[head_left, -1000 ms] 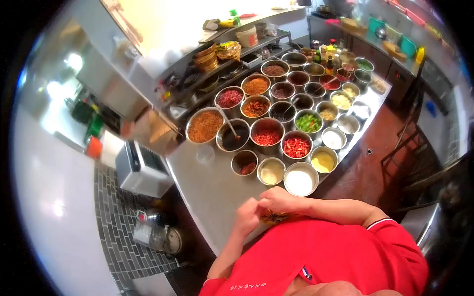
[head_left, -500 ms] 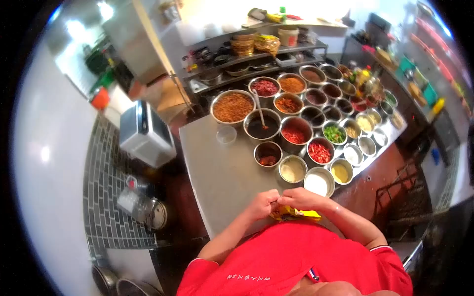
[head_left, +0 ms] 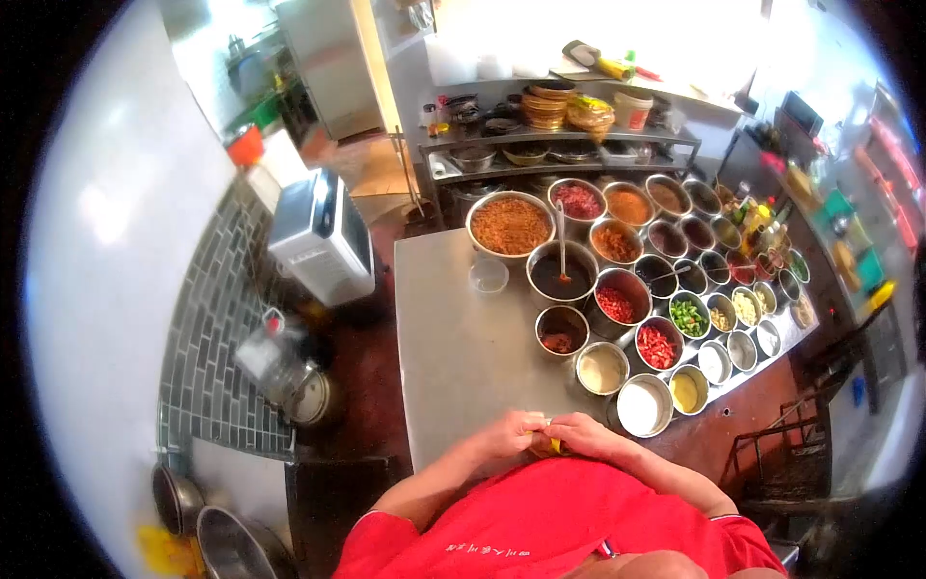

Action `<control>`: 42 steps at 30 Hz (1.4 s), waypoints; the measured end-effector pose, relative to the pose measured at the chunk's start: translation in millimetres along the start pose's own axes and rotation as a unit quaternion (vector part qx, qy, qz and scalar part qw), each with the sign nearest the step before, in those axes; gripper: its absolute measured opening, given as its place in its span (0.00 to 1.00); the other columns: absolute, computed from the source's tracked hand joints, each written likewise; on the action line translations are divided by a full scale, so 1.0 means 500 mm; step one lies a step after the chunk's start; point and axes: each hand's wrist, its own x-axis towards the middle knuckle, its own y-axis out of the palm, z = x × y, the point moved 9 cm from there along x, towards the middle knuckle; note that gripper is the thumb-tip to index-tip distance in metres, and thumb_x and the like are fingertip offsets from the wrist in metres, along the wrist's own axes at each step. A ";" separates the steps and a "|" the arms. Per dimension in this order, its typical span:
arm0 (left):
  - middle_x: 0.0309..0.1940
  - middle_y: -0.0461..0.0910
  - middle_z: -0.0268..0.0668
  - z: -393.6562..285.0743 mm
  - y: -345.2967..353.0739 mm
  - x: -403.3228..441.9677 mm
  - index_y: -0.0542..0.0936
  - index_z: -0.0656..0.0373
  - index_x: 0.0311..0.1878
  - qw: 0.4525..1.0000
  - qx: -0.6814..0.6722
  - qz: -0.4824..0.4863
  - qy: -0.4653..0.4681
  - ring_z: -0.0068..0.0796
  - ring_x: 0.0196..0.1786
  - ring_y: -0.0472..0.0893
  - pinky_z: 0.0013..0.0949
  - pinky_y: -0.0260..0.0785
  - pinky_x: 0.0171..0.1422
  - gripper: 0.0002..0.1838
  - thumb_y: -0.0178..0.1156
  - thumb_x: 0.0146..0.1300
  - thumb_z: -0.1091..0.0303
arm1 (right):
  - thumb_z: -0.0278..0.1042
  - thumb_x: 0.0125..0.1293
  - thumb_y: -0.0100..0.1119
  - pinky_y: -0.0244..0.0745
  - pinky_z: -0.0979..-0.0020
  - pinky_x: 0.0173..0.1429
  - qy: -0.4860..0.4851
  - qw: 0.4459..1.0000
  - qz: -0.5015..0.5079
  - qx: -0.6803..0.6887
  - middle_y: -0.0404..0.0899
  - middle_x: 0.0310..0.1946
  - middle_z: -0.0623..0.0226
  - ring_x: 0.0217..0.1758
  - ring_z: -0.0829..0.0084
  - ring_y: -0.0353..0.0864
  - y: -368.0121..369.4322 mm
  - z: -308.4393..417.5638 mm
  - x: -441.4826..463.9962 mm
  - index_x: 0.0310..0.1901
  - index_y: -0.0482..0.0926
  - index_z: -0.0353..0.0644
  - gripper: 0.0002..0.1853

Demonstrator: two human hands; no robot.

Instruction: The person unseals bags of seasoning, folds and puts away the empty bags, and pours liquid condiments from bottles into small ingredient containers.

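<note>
Close to my belly, at the near edge of the steel table (head_left: pixel 453 357), my left hand (head_left: pixel 509 434) and my right hand (head_left: pixel 590 436) meet with fingers pinched together. Between them is a yellow packet (head_left: pixel 556 446), mostly hidden by the fingers and my red shirt. Both hands are closed on its upper edge; whether it is torn cannot be made out. Just beyond my right hand stand a pot of white powder (head_left: pixel 644 405), a pot of pale cream paste (head_left: pixel 602 369) and a pot of yellow powder (head_left: pixel 689 390).
Several steel pots fill the table's right side, including chopped red peppers (head_left: pixel 658 345), green peppers (head_left: pixel 689 318) and a dark sauce with a ladle (head_left: pixel 562 275). A clear plastic bowl (head_left: pixel 489 276) sits at the left. Beyond is a shelf (head_left: pixel 569 140); a white machine (head_left: pixel 323 241) stands left.
My view has shifted, so the table and pots appear farther right and lower. The yellow packet, showing broadly before, is now mostly covered; my hands stay together on it.
</note>
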 end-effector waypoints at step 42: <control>0.32 0.73 0.34 -0.671 -0.064 -0.004 0.81 0.62 0.36 0.738 0.369 -0.301 0.479 0.34 0.32 0.80 0.35 0.79 0.37 0.08 0.68 0.52 0.78 | 0.27 0.62 0.59 0.80 0.71 0.32 -0.626 0.703 -0.226 -0.251 0.84 0.35 0.57 0.32 0.67 0.86 -0.074 0.535 -0.365 0.40 0.83 0.30 0.10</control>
